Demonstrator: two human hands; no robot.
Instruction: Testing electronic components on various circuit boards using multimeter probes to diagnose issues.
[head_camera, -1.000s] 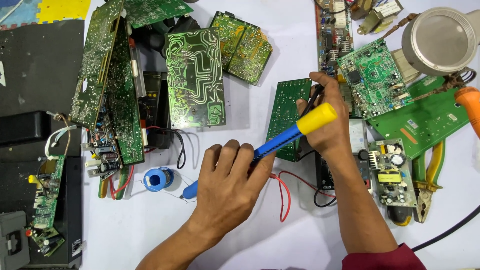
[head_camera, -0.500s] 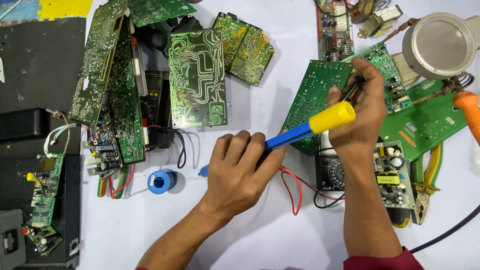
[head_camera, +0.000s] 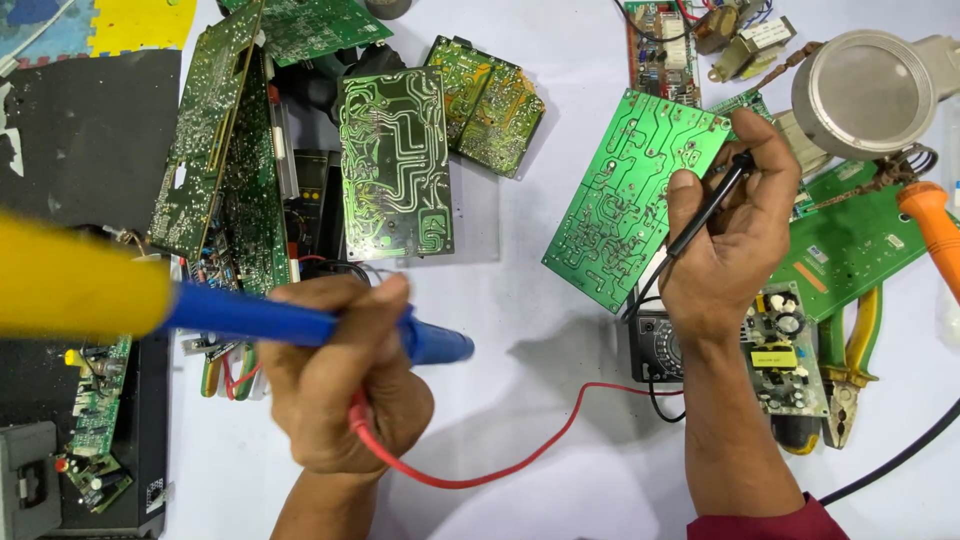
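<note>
Green circuit board (head_camera: 630, 195) at centre right, pinched with a black probe (head_camera: 705, 205) by the right hand (head_camera: 725, 250); the left hand (head_camera: 345, 385) clasps a blue-and-yellow tool (head_camera: 300, 320), not yet touching the board.

Your view's bright w/ even, soft overhead light; white counter (head_camera: 530, 300) reads clean, no blown-out patches. Soft grey shadows sit under your right hand (head_camera: 725, 240) and below your left hand (head_camera: 345, 385), edges diffuse. Mild sheen on the round metal lid (head_camera: 868, 92), no hard glare. The yellow-and-blue tool handle (head_camera: 85, 290) is close to the lens & badly out of focus. Circuit boards mid-frame stay sharp; slight softness toward the corners.
</note>
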